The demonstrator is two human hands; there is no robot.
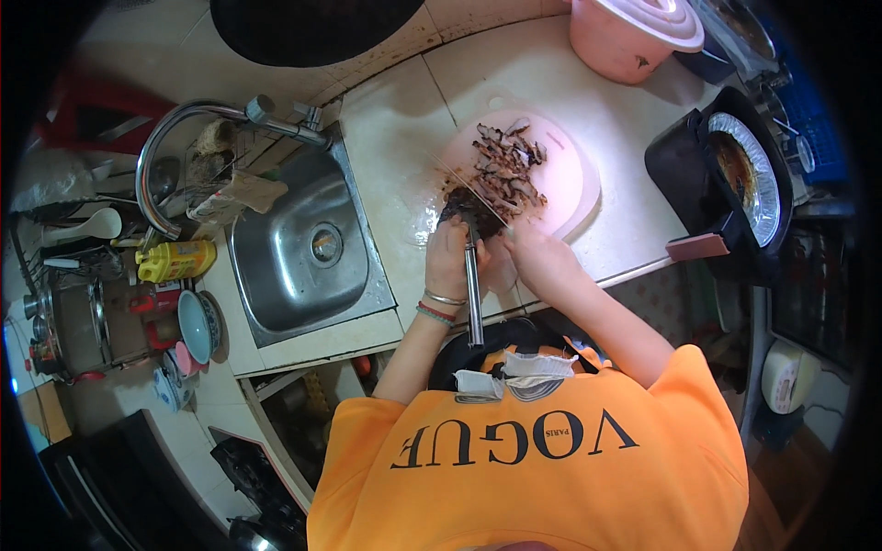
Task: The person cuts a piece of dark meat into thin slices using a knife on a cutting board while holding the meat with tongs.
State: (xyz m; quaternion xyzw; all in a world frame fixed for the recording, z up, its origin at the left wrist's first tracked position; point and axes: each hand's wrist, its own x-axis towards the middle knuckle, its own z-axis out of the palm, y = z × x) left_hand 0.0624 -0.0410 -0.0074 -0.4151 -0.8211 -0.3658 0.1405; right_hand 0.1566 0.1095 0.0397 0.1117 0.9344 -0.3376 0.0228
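My left hand has bracelets at its wrist and curls over a dark, glazed chunk of roasted meat. A tool with a bright metal handle runs over this hand towards my body; its working end is hidden. My right hand is closed at the near end of a thin blade, probably a knife seen edge-on, whose handle is hidden. The blade slants away to the left across the meat. Beyond it, a heap of browned meat slices lies on a pale pink cutting board.
A steel sink with a curved tap is at the left. Yellow bottle and blue bowl stand beyond it. At the right, a black air-fryer basket holds a foil tray. A pink lidded tub stands behind.
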